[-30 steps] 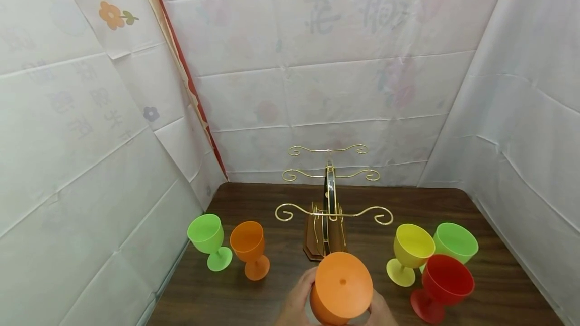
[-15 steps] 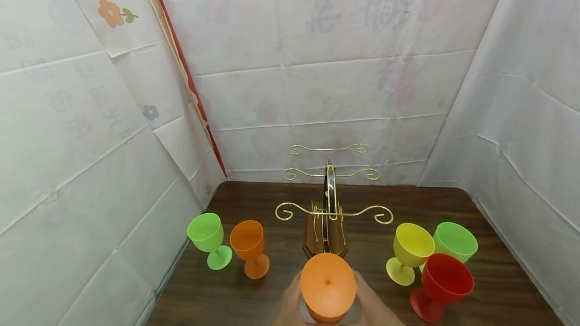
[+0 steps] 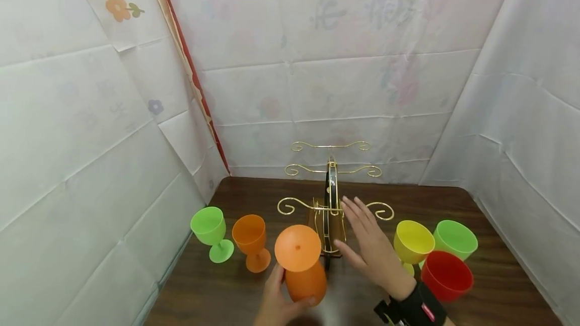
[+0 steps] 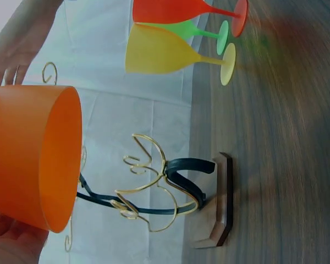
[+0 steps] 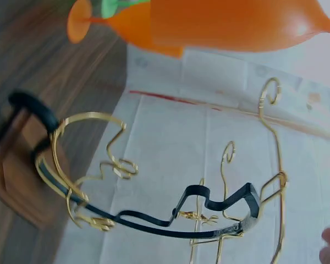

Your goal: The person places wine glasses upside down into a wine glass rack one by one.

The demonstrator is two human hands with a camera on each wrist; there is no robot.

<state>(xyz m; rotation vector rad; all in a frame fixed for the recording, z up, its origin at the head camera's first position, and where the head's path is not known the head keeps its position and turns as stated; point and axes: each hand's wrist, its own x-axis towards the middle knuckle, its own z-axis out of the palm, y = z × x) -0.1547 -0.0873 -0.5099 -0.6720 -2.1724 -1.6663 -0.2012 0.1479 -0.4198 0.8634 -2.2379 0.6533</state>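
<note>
My left hand [image 3: 278, 303] grips an orange plastic goblet [image 3: 305, 281] by its bowl, thumb on the near side. The goblet is upside down, its round foot on top and its mouth facing the table in the left wrist view. My right hand [image 3: 375, 250] is off the goblet, fingers extended beside the stem rack [image 3: 332, 190], near its front gold arm; whether it touches the rack cannot be told. The rack has a dark curved frame, scrolled gold wire arms and a wooden base [image 4: 223, 203]. No goblet hangs on it.
At left stand a green goblet [image 3: 209, 225] and another orange goblet [image 3: 250, 235], both upright. At right are a yellow goblet [image 3: 412, 243], a green one [image 3: 457, 238] and a red one [image 3: 446, 278], close together. White sheeting [image 3: 362, 79] surrounds the dark wooden table [image 3: 217, 298].
Both hands held the inverted orange goblet before. The right hand has let go and moved forward and right toward the rack. The goblet has shifted left and slightly forward in the left hand.
</note>
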